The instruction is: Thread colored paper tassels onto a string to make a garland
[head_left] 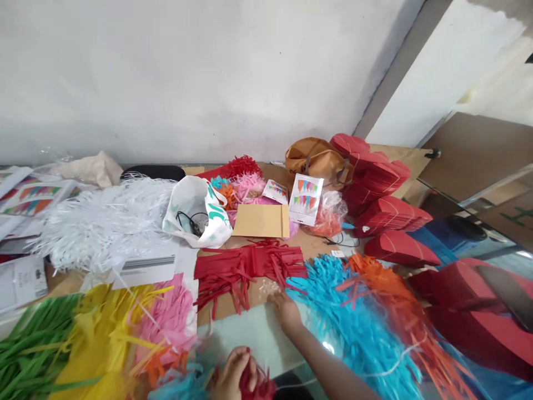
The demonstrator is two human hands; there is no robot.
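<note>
At the bottom edge, my left hand (234, 373) is closed around a red fringed tassel (259, 386), its strips hanging between the fingers. My right hand (287, 314) reaches forward over the table, fingers curled down at a small pile of tiny pale pieces (268, 287). Whatever its fingertips pinch is too small to make out. Just beyond lie red fringed strips (250, 266), spread across brown cardboard. Blue fringe (345, 311) lies right beside my right forearm. A glassy pale tabletop (250, 333) shows between my hands.
Orange (391, 289), pink (166, 316), yellow (100, 333) and green fringes (37, 328) flank the work area. Behind are white shredded strips (108, 222), a white bag (195, 216), a brown envelope (260, 220) and a printed packet (306, 199). Red stacks (391, 216) line the right.
</note>
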